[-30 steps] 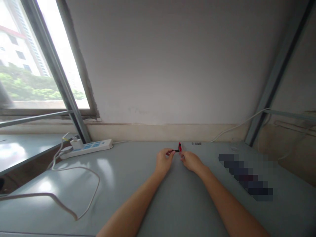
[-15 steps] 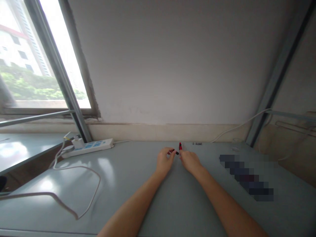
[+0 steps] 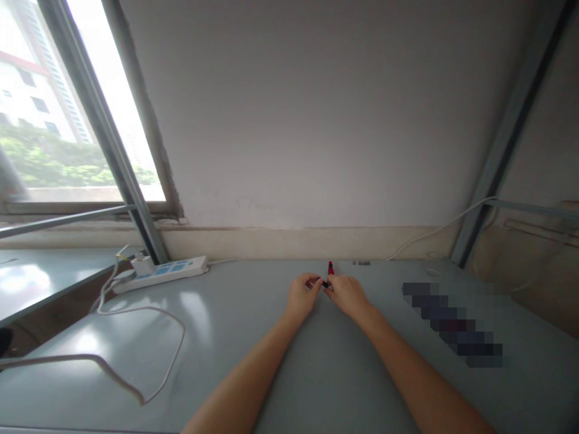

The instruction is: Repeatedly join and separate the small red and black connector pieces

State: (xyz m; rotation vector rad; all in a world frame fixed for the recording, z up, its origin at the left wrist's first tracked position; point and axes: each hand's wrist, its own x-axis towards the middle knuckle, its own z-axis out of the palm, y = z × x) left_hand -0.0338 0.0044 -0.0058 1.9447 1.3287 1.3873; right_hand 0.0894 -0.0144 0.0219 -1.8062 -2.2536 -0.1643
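Note:
My left hand, its fingers closed in a pinch, holds a small slim black piece that sticks out to the right. Its exact kind is too small to make out. The fingertips of my right hand are closed at the right end of that piece, so both hands meet on it over the far part of the table. Just behind my right fingers is a red object with dark parts; its lower part is hidden by the hand.
Several tiny dark pieces lie in a row near the wall. A white power strip with plugs sits at the left, its cable looping over the grey table. A pixelated dark patch covers something at the right.
My right fingertips have moved slightly left and down onto the black piece, closing the small gap between the hands. My left hand stays nearly where it was.

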